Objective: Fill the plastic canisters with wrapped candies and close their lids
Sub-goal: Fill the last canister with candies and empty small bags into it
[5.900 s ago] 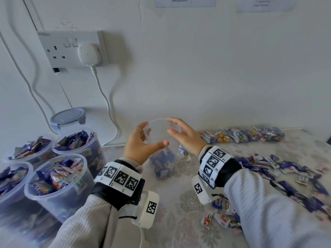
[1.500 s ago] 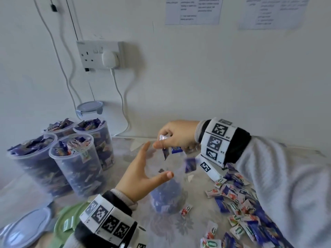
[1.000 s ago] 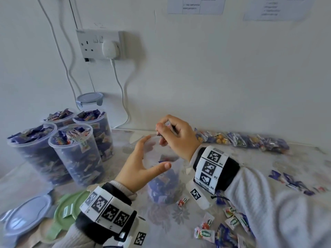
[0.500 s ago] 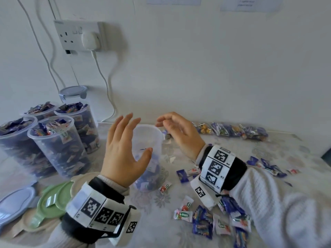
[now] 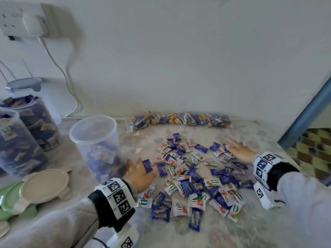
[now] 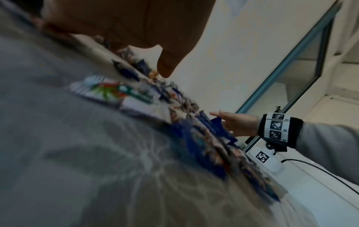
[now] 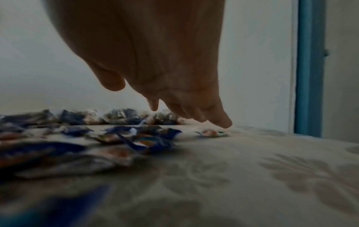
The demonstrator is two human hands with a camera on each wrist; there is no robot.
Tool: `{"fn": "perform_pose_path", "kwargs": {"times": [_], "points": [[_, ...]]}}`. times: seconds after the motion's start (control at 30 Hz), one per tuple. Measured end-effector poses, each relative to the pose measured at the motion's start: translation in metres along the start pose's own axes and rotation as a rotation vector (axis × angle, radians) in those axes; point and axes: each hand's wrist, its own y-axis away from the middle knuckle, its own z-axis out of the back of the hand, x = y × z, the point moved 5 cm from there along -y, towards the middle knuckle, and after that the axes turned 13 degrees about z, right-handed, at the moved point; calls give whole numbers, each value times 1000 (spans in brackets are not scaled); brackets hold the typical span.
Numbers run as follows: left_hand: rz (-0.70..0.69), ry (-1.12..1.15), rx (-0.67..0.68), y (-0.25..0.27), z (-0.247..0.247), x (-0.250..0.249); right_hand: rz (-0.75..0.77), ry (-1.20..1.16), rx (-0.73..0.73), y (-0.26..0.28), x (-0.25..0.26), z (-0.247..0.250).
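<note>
Both hands have left the open canister (image 5: 96, 145) and dropped to the candy pile (image 5: 193, 178) on the counter (image 5: 206, 233): left hand (image 5: 138, 173) and right hand (image 5: 239, 151) flat, fingers spread, holding nothing. Canister roughly half full; lids (image 5: 44, 185) unfitted.

Soft, even daylight in my head view; wrists dim.
Motion blur smears the candies (image 5: 193, 178); edges bow outward.
</note>
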Motion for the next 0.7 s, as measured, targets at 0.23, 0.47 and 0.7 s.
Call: {"fn": "perform_pose_path", "kwargs": {"times": [0.23, 0.47, 0.7], "points": [[-24, -96, 109, 8, -23, -29, -21, 81, 119, 11, 0, -19], [-349, 301, 371, 38, -24, -77, 277, 60, 302, 47, 85, -37], [-323, 174, 56, -25, 19, -125, 287, 13, 195, 4, 95, -15]]}}
